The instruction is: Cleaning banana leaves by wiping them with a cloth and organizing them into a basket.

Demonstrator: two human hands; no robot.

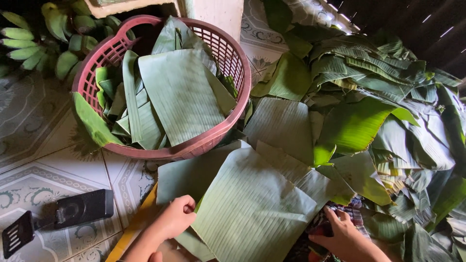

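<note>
Nearest the camera, the left hand [174, 219] was curled at the near edge of a large pale banana leaf piece [252, 206], its fingers [187, 204] clenched on the leaf's left margin. The right hand [343, 237] lay low at the leaf's right side, fingers [335, 214] bent over a patch of chequered cloth [357, 213]; whether it gripped the cloth or the leaf could not be told. The leaf piece rested underside up, ribbed with fine parallel lines, on top of other cut pieces [284, 123] spread across the floor. Under its left corner a strip of yellow board [138, 221] showed. Behind it stood a round red plastic basket [228, 63] with slotted walls, filled with more folded leaf pieces, one broad sheet [182, 94] lying across the top. To the right a heap of uncut banana leaves [383, 97], darker green and torn in places, rose toward a dim wall. The floor was patterned ceramic tile [43, 170] in grey and white. On it at the left lay a black rectangular device [82, 207] and a small black slotted object [17, 234]. A bunch of green bananas [34, 41] lay in the far left corner, beside the basket.
</note>
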